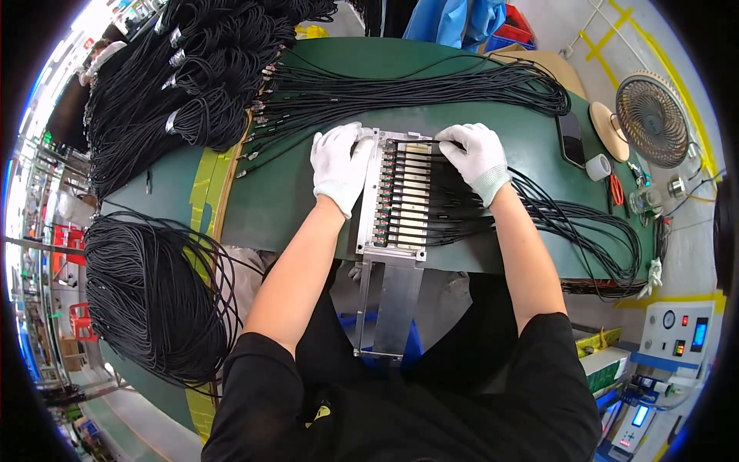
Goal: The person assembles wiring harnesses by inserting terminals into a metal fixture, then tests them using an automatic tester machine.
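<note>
A silver metal fixture (pixel 371 196) lies before me on the table, with a row of black cable ends (pixel 408 202) side by side in its slots. My left hand (pixel 337 162), in a white glove, rests at the fixture's upper left edge. Its thumb stands apart from the fingers. At the upper right corner my right hand (pixel 479 156), also gloved, pinches a black cable (pixel 428 141) between thumb and fingers. That cable lies across the topmost slot. The other cables run out to the right beneath my right wrist. A metal plate (pixel 395 304) juts toward me over the table edge.
Long black cables (pixel 431 91) stretch across the table's far side. Coiled bundles (pixel 200 69) pile up at the far left, with another large coil (pixel 146 292) nearer. A phone (pixel 570 138), a tape roll (pixel 598 167) and a fan (pixel 653 119) stand at the right.
</note>
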The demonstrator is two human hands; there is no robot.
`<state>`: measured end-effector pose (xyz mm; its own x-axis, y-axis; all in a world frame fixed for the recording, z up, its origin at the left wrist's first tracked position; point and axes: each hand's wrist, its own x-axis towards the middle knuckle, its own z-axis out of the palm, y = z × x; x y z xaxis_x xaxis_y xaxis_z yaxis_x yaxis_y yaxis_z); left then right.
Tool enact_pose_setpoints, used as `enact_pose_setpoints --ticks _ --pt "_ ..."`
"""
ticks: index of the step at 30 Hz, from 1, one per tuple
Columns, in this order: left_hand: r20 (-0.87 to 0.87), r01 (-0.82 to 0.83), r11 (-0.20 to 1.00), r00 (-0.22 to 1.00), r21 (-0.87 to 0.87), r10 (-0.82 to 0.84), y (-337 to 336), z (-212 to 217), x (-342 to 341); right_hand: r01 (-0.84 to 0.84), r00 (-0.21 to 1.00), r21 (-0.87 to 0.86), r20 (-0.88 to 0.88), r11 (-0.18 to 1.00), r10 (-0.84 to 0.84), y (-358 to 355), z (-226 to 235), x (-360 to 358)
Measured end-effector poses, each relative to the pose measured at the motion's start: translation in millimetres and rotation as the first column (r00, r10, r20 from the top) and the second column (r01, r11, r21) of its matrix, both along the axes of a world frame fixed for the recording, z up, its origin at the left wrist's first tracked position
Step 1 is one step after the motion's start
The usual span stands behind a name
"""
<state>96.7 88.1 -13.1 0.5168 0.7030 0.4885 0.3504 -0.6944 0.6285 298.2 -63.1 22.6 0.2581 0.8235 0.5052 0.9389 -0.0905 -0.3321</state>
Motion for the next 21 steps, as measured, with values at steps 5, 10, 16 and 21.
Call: enact_pose_setpoints --ticks 5,10,16,21 --pt "-0.114 0.041 0.996 0.992 -0.084 -0.05 1 4 -5 0.042 0.998 -0.03 0.05 0.999 -0.04 -1 -3 2" --pt "-0.14 0.054 0.995 0.988 -0.088 -0.066 0 6 -5 0.067 0.994 -0.035 0.093 0.997 -0.064 -1 -3 2" --pt "-0.119 0.043 0.996 0.992 -0.078 -0.052 -3 6 -3 -0.032 0.999 -0.01 0.032 0.999 0.033 2 -8 2" --pt "-0.081 0.04 0.995 0.996 -0.088 -0.047 -4 3 -2 -0.009 0.985 -0.1 0.169 0.995 0.026 1 -3 -9"
